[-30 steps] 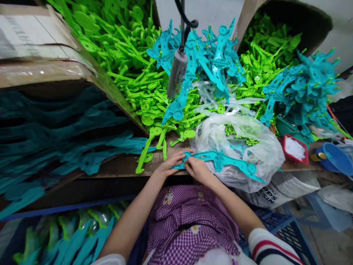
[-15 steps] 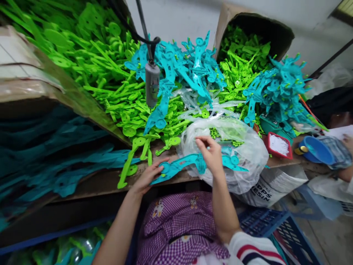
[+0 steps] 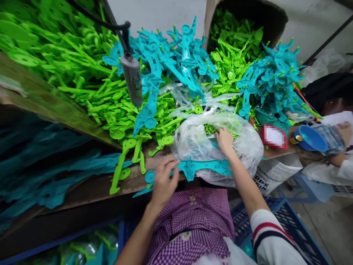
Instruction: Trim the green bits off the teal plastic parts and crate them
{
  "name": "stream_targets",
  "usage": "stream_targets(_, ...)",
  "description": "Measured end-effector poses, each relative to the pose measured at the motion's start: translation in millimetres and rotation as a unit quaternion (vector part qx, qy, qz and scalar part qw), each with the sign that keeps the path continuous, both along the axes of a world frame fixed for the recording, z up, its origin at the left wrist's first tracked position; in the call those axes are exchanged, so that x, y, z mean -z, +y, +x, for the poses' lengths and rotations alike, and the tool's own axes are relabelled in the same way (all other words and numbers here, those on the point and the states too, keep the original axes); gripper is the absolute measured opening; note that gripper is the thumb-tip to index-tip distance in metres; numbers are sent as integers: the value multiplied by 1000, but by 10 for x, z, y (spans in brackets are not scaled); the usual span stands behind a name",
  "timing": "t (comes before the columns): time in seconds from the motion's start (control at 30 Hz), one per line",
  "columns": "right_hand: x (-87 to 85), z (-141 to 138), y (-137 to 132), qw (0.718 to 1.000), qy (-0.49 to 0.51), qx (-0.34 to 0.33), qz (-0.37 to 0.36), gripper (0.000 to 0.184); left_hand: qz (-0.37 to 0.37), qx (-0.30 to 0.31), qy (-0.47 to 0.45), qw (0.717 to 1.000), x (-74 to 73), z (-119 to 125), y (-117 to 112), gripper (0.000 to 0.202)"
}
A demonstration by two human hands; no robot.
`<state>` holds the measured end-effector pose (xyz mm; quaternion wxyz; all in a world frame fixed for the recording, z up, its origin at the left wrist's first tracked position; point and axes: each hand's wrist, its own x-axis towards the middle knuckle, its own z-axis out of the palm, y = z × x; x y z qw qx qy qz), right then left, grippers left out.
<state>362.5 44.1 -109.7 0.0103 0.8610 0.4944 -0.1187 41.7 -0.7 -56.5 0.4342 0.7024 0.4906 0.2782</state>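
A long turquoise plastic part [image 3: 205,167] lies level along the front edge of the bench, its rounded end with a disc to the left. My left hand [image 3: 165,180] grips it left of its middle, with the fingers over the top. My right hand [image 3: 225,141] reaches into the opening of a clear plastic bag [image 3: 190,141], where several small green pieces [image 3: 210,129] lie. Its fingers are bent together at those pieces. The fingertips are partly hidden, and what they pinch is too small to make out.
Piles of green plastic parts [image 3: 91,84] and turquoise parts [image 3: 165,55] stand behind the bag. A grey hanging tool [image 3: 132,79] dangles over them. To the right are a red tray [image 3: 274,136], a blue bowl [image 3: 311,138] and another person's hand [image 3: 343,132]. Blue crates [image 3: 296,232] stand below.
My right hand has moved from above the turquoise part into the bag's small green pieces. My left hand has shifted right along the part, which has turned to lie more level.
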Motion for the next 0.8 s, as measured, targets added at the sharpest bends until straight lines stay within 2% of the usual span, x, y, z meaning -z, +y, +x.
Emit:
stream_targets(0.07, 9, -22, 18, 1000, -1, 0, -8, 29, -35, 132, -60, 989, 75, 421, -53, 33)
stream_targets(0.13, -1, -7, 34, 1000, 13, -7, -10, 27, -55, 247, -71, 965, 223, 767, -34, 38)
stream_targets(0.23, -59, 60, 39, 997, 68, -24, 28, 24, -36, 330, -16, 943, 462, 1098, 78, 41)
stream_targets(0.33, -138, 120, -91, 974, 173, -25, 141, 25, -21, 357, 20, 934, 619, 1217, 197, 39)
stream_targets(0.4, -169, 131, -333, 937, 271, -7, 220, 32, -3, 366, 37, 930, 674, 1214, 238, 43)
stream_targets(0.5, -145, 119, -949, 877, 393, 62, 271, 39, 50, 361, 69, 929, 727, 1160, 226, 50)
stream_targets(0.57, -91, 108, -1431, 855, 421, 117, 280, 37, 88, 353, 84, 928, 763, 1130, 194, 50)
stream_targets(0.67, -5, 92, -1995, 858, 407, 137, 283, 30, 126, 355, 96, 921, 821, 1119, 162, 49)
stream_targets(0.73, 44, 81, -2175, 874, 386, 113, 273, 27, 137, 357, 101, 919, 857, 1132, 160, 50)
stream_targets(0.8, 89, 68, -2219, 886, 372, 82, 265, 25, 143, 354, 103, 918, 884, 1151, 164, 50)
